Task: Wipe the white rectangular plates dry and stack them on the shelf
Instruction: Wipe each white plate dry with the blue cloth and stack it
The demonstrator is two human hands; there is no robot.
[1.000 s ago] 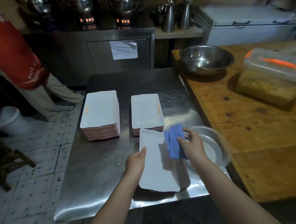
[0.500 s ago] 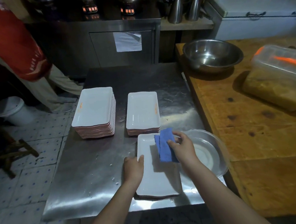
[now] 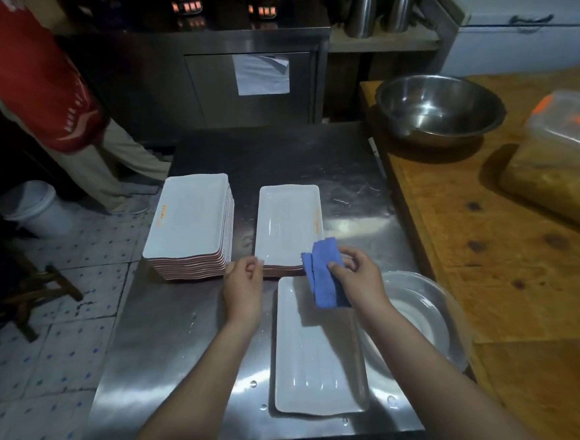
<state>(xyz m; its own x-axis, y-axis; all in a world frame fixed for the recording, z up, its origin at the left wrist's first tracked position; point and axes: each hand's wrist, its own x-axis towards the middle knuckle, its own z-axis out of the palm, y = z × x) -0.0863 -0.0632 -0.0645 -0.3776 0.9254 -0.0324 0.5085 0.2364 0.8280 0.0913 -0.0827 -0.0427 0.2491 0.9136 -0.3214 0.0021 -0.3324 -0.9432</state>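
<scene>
Lifted off lone plate (image 3: pixel 317 365) since earlier: left hand (image 3: pixel 243 288), curled at near corner of short stack (image 3: pixel 288 220), hold unclear. Right hand (image 3: pixel 361 278) pinching one blue cloth (image 3: pixel 322 279), lone plate beneath that grip. Two stacks beyond, tall stack (image 3: pixel 189 220) leftward.

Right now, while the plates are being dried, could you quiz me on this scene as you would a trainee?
1. True or false: the blue cloth lies loose on the steel table.
2. Which pile of white plates is taller? A, the left stack; B, the right stack.
3. Fill in: the steel bowl stands on the ___ counter.
Key: 1 false, the right hand holds it; 2 A; 3 wooden.
</scene>
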